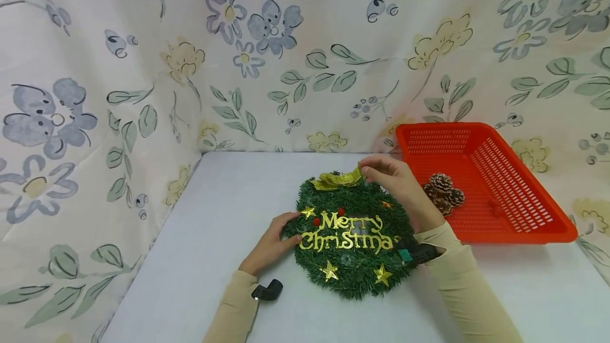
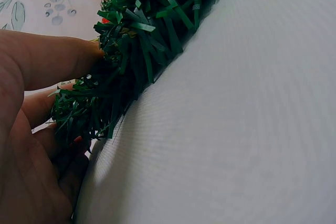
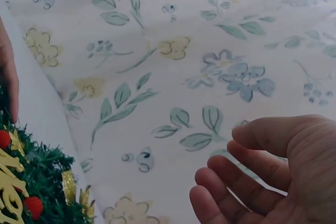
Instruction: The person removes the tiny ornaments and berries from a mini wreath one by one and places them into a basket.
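A round green tinsel Christmas wreath (image 1: 355, 286) lies on the white table, bearing gold "Merry Christmas" lettering (image 1: 348, 233), gold stars and small red balls. My left hand (image 1: 274, 242) grips its left edge, thumb on top and fingers around the side; the left wrist view shows the thumb (image 2: 60, 59) against the green strands (image 2: 152, 35). A gold ribbon bow (image 1: 335, 180) sits at the wreath's top. Beside the bow's right end is my right hand (image 1: 393, 176). In the right wrist view its fingers (image 3: 226, 182) are loosely bent, with nothing visible between them and the thumb.
A red plastic basket (image 1: 519, 195) stands at the table's right, behind my right forearm. Several pine cones (image 1: 440, 192) lie inside it near its left wall. Flowered cloth (image 1: 305, 105) hangs behind the table and along its left side.
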A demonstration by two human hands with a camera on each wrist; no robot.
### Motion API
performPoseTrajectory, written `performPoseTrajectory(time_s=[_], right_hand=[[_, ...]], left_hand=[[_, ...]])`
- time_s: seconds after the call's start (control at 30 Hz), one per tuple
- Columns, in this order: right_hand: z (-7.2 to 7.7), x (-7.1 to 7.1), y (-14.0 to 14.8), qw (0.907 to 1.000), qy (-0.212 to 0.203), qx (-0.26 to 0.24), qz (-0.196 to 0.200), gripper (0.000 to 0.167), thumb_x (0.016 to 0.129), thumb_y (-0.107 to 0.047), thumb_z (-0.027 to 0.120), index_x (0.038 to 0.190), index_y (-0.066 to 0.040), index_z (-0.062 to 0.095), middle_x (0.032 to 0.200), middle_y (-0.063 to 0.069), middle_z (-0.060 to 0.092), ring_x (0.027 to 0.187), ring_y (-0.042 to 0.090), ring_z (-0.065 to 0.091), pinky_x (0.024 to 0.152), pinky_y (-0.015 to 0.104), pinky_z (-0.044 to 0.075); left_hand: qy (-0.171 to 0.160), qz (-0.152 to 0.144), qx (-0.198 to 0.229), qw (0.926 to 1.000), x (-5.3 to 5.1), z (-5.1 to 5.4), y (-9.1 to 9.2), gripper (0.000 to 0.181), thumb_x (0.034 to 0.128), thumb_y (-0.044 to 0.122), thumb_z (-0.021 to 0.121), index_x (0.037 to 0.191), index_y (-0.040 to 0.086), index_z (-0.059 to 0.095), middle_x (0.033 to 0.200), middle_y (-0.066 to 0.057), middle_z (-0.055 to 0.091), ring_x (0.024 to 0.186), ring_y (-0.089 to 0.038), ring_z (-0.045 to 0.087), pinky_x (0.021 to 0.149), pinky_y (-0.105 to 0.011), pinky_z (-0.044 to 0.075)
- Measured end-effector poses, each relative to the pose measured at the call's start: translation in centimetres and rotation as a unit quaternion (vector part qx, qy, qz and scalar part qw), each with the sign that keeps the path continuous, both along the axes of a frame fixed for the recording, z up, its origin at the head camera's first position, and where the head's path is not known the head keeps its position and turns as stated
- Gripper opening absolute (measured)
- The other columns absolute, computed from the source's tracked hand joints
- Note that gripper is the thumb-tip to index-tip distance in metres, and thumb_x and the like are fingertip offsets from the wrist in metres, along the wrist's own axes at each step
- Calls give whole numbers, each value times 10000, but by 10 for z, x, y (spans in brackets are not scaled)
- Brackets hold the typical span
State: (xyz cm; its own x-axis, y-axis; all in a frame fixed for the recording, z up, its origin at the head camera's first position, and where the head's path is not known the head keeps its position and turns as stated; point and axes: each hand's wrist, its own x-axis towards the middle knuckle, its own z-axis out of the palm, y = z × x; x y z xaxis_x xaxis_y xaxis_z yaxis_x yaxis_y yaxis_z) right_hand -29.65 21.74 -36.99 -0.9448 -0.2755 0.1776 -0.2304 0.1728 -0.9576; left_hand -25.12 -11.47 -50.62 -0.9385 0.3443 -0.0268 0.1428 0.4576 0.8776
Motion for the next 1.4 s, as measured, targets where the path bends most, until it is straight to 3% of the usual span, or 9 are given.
performPoseTrajectory(time_s=[0.17,0.43,0.63,0.73,0.87,1.0,1.17,1.4], right_hand=[[-6,0,-8,9999,-95,-23,71,351,1020,-210,629,1269,38,624,1119,-94,679,957,107,653,908,290,560],[-16,-2,-17,9990,-295,-281,194,339,1018,-176,627,1269,52,619,1112,-122,685,993,85,657,912,237,558],[-23,-3,-20,9989,-462,-96,79,346,1012,-205,639,1272,25,638,1110,-102,689,964,86,659,948,337,560],[-27,-4,-22,9986,-535,-33,33,331,1010,-215,643,1258,4,652,1098,-109,692,968,111,662,935,325,563],[-32,-5,-25,9984,-560,5,38,298,1005,-217,649,1236,-31,675,1148,-9,696,1052,251,667,926,313,569],[-38,-5,-26,9982,-589,-11,103,294,1007,-211,644,1241,-35,674,1211,122,672,1132,379,637,989,452,557],[-44,-6,-29,9975,-693,-29,143,290,1010,-224,643,1241,-52,673,1241,147,663,1153,423,621,1023,566,517],[-51,-4,-33,9974,-669,152,222,372,1014,-221,639,1290,28,627,1345,270,597,1189,450,584,1023,550,522]], left_hand=[[48,-12,-8,10000,0,0,1,616,973,253,686,1536,233,437,1619,-137,325,1524,-361,281,1224,-620,269],[34,-7,-33,10000,-1,-2,0,610,977,265,685,1533,254,435,1617,-114,325,1528,-333,284,1229,-599,276],[24,-13,7,10000,-1,-1,1,608,971,253,690,1527,238,445,1612,-121,329,1528,-341,280,1227,-603,275],[-7,6,6,10000,0,-1,1,609,970,252,692,1526,251,444,1613,-109,331,1529,-327,280,1232,-596,273],[23,17,10,10000,0,-1,1,608,975,254,686,1529,251,437,1612,-112,331,1528,-334,283,1227,-606,275],[29,21,8,10000,1,-1,1,611,973,246,688,1530,246,437,1613,-116,330,1528,-337,281,1227,-607,273],[5,5,39,10000,1,-1,2,613,972,237,689,1531,235,436,1612,-118,330,1529,-337,280,1232,-601,269],[-45,-6,-5,10000,0,0,1,614,976,250,686,1534,245,431,1620,-113,320,1534,-331,271,1239,-592,261]])
